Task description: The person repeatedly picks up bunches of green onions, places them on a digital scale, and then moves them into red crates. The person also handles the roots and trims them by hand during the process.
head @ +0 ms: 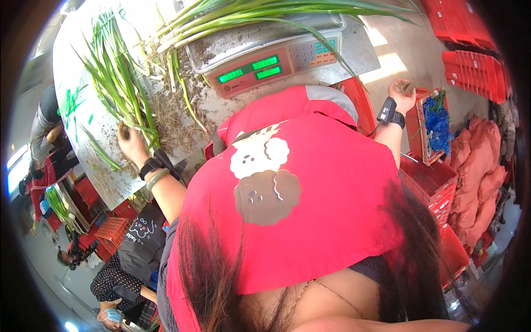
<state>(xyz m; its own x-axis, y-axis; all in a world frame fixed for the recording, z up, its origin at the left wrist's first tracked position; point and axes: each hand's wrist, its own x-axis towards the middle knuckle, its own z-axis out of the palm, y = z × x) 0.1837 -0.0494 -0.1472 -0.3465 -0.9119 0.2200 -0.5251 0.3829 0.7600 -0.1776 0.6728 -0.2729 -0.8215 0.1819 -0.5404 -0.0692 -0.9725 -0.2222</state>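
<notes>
On the metal table (91, 153), a bunch of green onions (118, 89) lies with its leafy tops pointing away from me. My left hand (132, 143) is beside the lower end of this bunch, next to a bent green leaf; whether its fingers grip any stalk is unclear. More long green onions (232, 18) lie across the pan of an electronic scale (253, 72) with lit green displays. My right hand (401, 95) is off to the right, past the table, with soiled, loosely curled fingers and nothing in them.
Loose roots and soil (172, 116) litter the table. At right are a crate with blue plastic (435, 124), stacked red crates (431, 176) and orange-red sacks (477, 174). Other people (110, 315) are at the left, near an orange-red crate (112, 232).
</notes>
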